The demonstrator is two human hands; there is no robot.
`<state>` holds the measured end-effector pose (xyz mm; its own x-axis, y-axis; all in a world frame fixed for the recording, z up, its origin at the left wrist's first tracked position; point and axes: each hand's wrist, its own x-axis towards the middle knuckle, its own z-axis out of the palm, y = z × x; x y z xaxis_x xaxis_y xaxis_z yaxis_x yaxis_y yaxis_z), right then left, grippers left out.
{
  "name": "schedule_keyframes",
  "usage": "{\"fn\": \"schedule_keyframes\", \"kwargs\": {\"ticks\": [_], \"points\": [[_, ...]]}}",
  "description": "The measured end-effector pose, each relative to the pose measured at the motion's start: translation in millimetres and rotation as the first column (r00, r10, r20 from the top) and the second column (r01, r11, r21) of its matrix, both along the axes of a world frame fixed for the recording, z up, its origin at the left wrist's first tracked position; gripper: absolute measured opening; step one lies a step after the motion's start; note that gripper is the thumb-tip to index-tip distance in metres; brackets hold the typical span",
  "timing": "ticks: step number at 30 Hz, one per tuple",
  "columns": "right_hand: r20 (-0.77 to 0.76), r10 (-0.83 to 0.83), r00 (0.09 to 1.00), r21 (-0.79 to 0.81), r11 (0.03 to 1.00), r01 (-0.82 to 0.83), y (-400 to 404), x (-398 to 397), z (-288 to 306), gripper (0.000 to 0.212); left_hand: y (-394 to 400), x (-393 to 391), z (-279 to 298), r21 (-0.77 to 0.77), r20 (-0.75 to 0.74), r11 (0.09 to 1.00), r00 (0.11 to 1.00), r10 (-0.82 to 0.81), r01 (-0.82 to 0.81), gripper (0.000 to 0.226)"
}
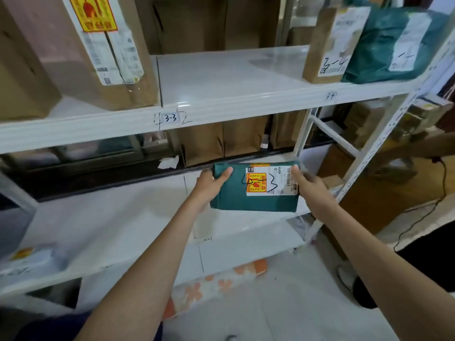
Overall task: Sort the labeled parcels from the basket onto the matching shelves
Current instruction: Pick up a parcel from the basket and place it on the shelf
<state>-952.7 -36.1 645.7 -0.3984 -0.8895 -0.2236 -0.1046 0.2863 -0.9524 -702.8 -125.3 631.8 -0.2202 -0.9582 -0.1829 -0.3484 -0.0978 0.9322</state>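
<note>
Shelving (221,112) of white metal fills the view, its upper board edge marked 3-3 and 3-4. Big cardboard boxes (81,52) stand at upper left; a brown parcel (327,43) and a green bag (384,45) sit far right. Over the lower shelf (110,225), a green parcel (253,188) with a handwritten label is gripped at its ends by the left hand (209,185) and right hand (312,188).

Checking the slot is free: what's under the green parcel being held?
White shelf shows around the green parcel; directly beneath is hidden by it and both hands, left, right.
</note>
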Motion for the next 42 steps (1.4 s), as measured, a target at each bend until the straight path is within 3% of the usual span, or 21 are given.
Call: {"fn": "schedule_keyframes", "kwargs": {"ticks": [3,8,15,21,28,35,42], "points": [[0.022,0.032,0.999,0.023,0.999,-0.033,-22.0,-13.6,-23.4,0.050,-5.0,-0.9,-8.8,0.068,-0.042,0.998,0.999,0.013,-0.011,0.031],[0.080,0.221,0.972,0.106,0.968,-0.229,-70.1,-34.9,-42.9,0.064,-24.7,2.1,-28.4,0.026,0.030,0.992,0.992,0.122,-0.123,0.052],[-0.091,0.559,0.824,0.203,0.821,-0.534,-129.9,-14.8,-61.5,0.055,-17.6,22.3,-45.0,-0.036,0.263,0.965,0.929,0.259,-0.259,0.055],[-0.404,0.701,0.587,0.259,0.703,-0.662,-154.1,46.4,-80.3,0.042,-7.4,69.5,-71.2,-0.064,0.429,0.935,0.836,0.342,-0.350,0.051],[-0.498,0.748,0.439,0.370,0.641,-0.672,-172.2,129.6,-117.5,0.037,-19.1,143.7,-110.6,-0.046,0.530,0.940,0.789,0.310,-0.338,0.045],[-0.553,0.776,0.304,0.518,0.606,-0.603,-180.5,199.4,-159.3,0.036,-47.5,209.8,-155.1,-0.013,0.626,0.977,0.760,0.173,-0.212,0.030],[-0.554,0.795,0.249,0.605,0.589,-0.535,-186.9,241.6,-205.1,0.042,-68.8,245.3,-198.2,0.043,0.709,0.993,0.703,0.050,-0.113,0.028]]}}
